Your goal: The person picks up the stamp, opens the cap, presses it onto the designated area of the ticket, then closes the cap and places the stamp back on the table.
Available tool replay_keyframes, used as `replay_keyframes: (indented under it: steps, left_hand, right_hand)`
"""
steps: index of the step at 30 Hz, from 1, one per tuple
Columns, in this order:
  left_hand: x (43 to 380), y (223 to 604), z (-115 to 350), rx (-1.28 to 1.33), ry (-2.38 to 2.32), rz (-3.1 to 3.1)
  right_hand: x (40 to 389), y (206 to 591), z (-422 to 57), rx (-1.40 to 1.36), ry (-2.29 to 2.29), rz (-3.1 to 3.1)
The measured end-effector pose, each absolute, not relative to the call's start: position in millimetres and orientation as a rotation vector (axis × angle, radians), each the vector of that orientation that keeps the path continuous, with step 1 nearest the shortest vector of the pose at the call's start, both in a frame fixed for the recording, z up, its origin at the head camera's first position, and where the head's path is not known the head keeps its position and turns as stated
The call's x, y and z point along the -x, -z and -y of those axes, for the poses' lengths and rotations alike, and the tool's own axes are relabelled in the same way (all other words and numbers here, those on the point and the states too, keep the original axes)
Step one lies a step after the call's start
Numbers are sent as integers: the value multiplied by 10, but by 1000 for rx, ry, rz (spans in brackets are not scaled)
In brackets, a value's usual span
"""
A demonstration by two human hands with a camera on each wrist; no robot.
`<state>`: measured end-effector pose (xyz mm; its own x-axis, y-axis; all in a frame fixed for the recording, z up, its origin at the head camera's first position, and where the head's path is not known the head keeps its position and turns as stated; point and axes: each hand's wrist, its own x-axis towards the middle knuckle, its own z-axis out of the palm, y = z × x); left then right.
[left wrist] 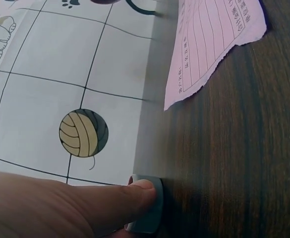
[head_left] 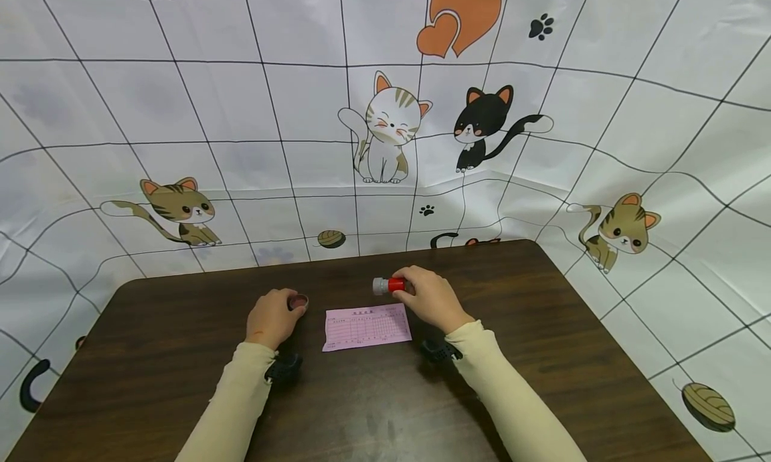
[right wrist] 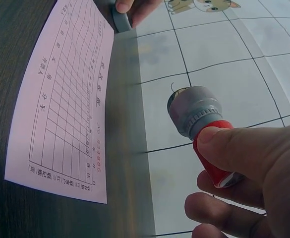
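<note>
My left hand (head_left: 269,319) pinches a small round ink pad (head_left: 298,302) with a grey rim and a dark red face, low at the table. In the left wrist view the thumb lies against the grey side of the ink pad (left wrist: 149,210); its face is hidden there. A stamp (head_left: 388,286) with a red handle and a grey round head is in my right hand (head_left: 432,299), tilted above the table, its head pointing left. The right wrist view shows the thumb on the red handle of the stamp (right wrist: 197,111). Between the hands lies a pink printed form (head_left: 367,327).
The dark wooden table (head_left: 361,408) ends at its back edge against a white grid-patterned curtain (head_left: 289,107) printed with cats. Dark straps (head_left: 284,368) sit on both wrists.
</note>
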<state>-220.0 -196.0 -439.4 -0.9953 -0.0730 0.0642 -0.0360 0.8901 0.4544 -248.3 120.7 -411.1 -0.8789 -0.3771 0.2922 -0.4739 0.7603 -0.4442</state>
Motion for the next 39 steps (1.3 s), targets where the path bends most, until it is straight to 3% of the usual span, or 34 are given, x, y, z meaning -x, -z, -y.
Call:
replay_keyframes:
  steps: [11,22,39]
  left_hand:
    - [2208,4380,1960,-95,738,2978]
    - [2122,4242,1667,432,614,3027]
    - [2066,4328,1504,556,570,3097]
  right_hand:
    - [2453,4069,-1193,-677,-793,2768]
    - [2455,4057,-1216,-653,-812,2753]
    - [2475,4050,-1240,-660,-842,2735]
